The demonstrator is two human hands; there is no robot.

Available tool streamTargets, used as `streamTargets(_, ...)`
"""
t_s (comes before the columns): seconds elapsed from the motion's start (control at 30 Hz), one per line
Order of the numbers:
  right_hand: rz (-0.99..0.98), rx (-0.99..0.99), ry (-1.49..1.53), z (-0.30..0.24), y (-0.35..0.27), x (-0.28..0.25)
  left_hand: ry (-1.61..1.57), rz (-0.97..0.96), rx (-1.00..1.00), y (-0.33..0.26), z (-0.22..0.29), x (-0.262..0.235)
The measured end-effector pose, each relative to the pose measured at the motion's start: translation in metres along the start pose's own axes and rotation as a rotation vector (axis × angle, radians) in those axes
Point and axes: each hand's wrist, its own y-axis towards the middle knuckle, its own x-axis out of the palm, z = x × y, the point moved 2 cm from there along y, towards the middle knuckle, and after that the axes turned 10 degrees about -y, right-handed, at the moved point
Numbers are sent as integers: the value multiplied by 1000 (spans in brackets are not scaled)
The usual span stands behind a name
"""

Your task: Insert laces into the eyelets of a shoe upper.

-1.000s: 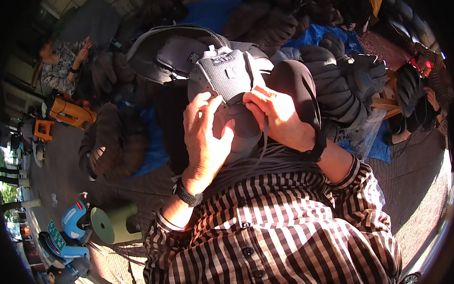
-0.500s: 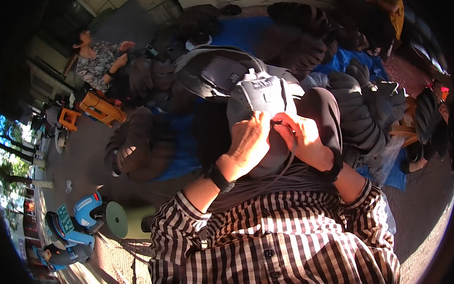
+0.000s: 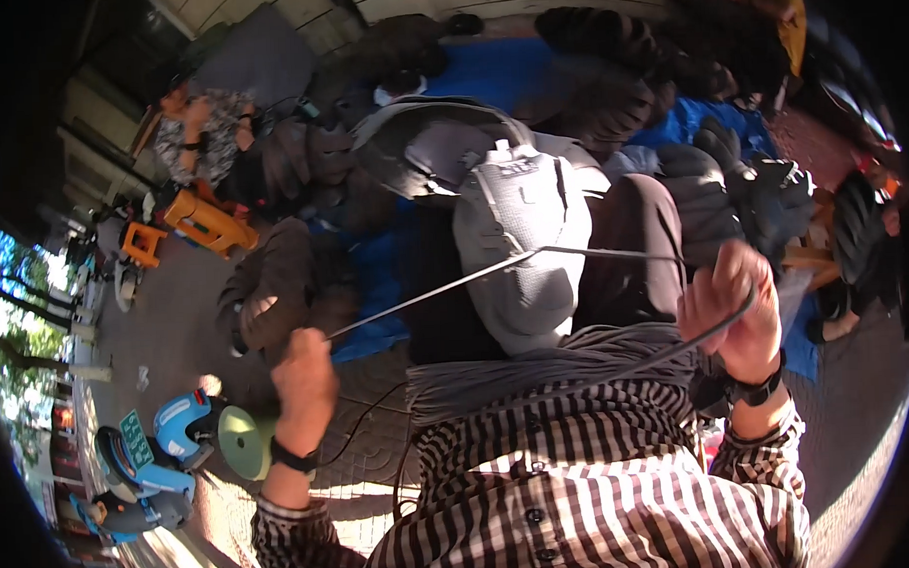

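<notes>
L hand [image 3: 305,384], near left, is curled tight on the lace [image 3: 405,304]; its fingers are too blurred to sort out. R hand [image 3: 733,309], over to the right, is clenched on the same lace's other side, w/ a strand [image 3: 667,357] arcing from it back down toward the lap. Both wrists wear dk bands [image 3: 295,456]. Lace runs taut btw the hands, a shallow V w/ its point at the far side, over the grey shoe [image 3: 525,307]. Shoe sits mid-scene, btw the legs [image 3: 638,223], rounded toe near, pale tab far; neither hand touches it. Nearer, grey laces [image 3: 478,383] lie bundled across the lap, by the checked shirt [image 3: 601,479]. Just past the shoe, far & slightly left, a lg curved grey piece [image 3: 404,131], dk-rimmed, kind unclear. Right & farther: a dk stack [image 3: 697,200], details lost in shade. Blue sheet [image 3: 497,67] farther still. Near left, a green stool [image 3: 248,443], w/ blue scooters [image 3: 179,429] left of it. Far left, orange stools [image 3: 207,223], then a co-worker [image 3: 214,142] in a patterned top. Yellow cloth [image 3: 791,37] far right.
</notes>
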Motion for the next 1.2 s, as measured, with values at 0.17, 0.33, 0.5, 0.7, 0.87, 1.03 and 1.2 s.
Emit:
streamTargets(0.17,34,-265,225,-56,17,-84,253,182,-343,-70,-193,-1)
streamTargets(0.33,547,45,-213,-51,9,-228,266,92,-475,-117,-284,15)
streamTargets(0.5,636,576,-951,16,-11,-239,-340,-133,-481,-102,-251,78)
streamTargets(0.7,352,106,-1167,44,3,-113,-900,-83,-128,19,-22,45)
streamTargets(0.87,24,-211,-1379,64,28,-41,-956,-139,161,66,120,7)
streamTargets(1.03,-16,-163,-1582,95,36,-39,-760,-55,398,84,154,21)
streamTargets(1.2,-80,-122,-1801,104,34,-49,-1324,-564,18,95,136,23)
